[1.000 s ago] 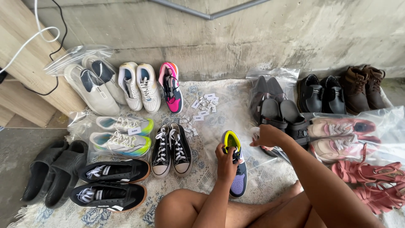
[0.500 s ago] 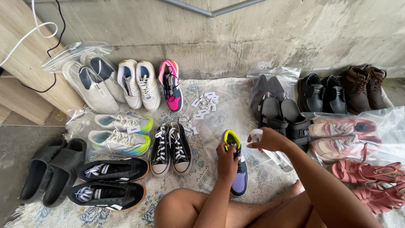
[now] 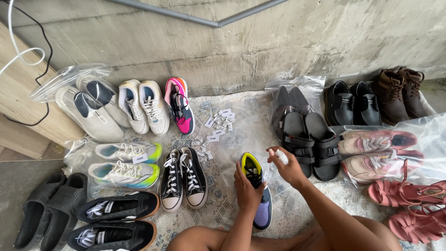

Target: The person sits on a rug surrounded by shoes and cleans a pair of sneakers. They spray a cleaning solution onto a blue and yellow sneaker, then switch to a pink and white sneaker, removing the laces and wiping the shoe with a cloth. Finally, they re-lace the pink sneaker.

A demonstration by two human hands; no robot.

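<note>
Sneaker (image 3: 258,197) with a purple toe, black laces and a yellow collar lies on the patterned rug (image 3: 223,195) near the person's knees, toe pointing near. The left hand (image 3: 247,190) rests on its left side, fingers curled around the upper and gripping it. The right hand (image 3: 289,166) hovers just right of the sneaker's collar, fingers pinched shut on a small white object (image 3: 281,156) too small to identify.

Just left of the sneaker stands a pair of black high-top canvas shoes (image 3: 183,179). Farther left lie white-and-green trainers (image 3: 124,163) in a clear bag, and near them black low sneakers (image 3: 114,221) and dark grey slip-ons (image 3: 46,209). Small white paper tags (image 3: 216,128) are scattered on the rug beyond the sneaker. Along the far edge sit a pink-and-navy shoe (image 3: 179,104), white leather sneakers (image 3: 144,107) and bagged grey slip-ons (image 3: 88,109).

To the right are black strap sandals (image 3: 311,142), pink lace-up shoes (image 3: 378,151) in a bag and coral jelly sandals (image 3: 409,204); far right, black leather shoes (image 3: 353,102) and brown boots (image 3: 402,90).

The rug covers a grey floor (image 3: 14,190) against a bare concrete wall (image 3: 260,42), with a metal conduit (image 3: 195,14) across it and wooden boards (image 3: 23,97) leaning at the left.
</note>
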